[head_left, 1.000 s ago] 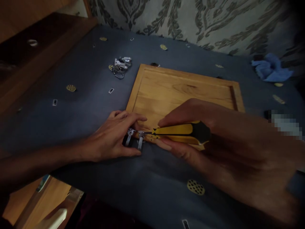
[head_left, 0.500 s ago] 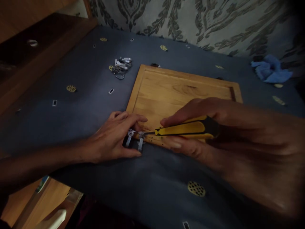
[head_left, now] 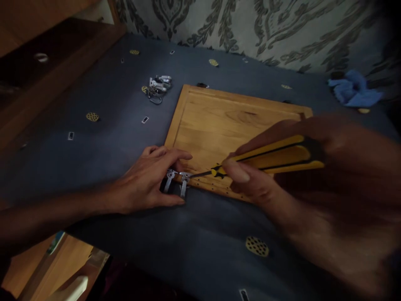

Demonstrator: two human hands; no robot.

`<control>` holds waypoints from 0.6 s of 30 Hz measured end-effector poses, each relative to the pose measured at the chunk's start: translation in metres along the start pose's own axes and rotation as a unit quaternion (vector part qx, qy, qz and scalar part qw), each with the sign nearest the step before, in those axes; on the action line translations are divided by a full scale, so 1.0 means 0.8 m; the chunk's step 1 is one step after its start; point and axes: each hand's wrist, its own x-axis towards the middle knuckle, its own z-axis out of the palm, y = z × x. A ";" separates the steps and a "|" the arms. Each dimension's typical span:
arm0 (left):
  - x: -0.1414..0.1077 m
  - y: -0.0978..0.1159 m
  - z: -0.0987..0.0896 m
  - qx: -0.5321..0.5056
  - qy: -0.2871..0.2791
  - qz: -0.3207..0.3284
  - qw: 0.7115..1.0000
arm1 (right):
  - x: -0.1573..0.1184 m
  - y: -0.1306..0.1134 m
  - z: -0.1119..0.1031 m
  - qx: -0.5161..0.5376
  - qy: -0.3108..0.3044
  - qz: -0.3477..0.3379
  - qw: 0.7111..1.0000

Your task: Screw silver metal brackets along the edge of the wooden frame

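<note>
Gripping a yellow-black screwdriver [head_left: 282, 155] in head view, R hand [head_left: 300, 209] has thumb + fingers closed round the handle; shaft points L of that grip, tip at the closer of 2 metal fittings [head_left: 184, 185] on the near edge of the wooden board [head_left: 213, 133]. L hand [head_left: 150, 179], thumb & index apart, sits around the fittings; can't tell if it's pinching. Metal pile [head_left: 160, 85] lies beyond L hand, blue cloth [head_left: 355, 88] well beyond R.

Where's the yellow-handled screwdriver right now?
In the head view, the screwdriver is in the right hand, mostly right of centre above the wooden board, its shaft pointing left at the right one of two metal fittings by the left hand.
</note>
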 end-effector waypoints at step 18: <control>0.000 -0.002 -0.001 -0.006 -0.004 0.010 1.000 | -0.001 0.006 0.013 0.072 -0.065 -0.036 0.995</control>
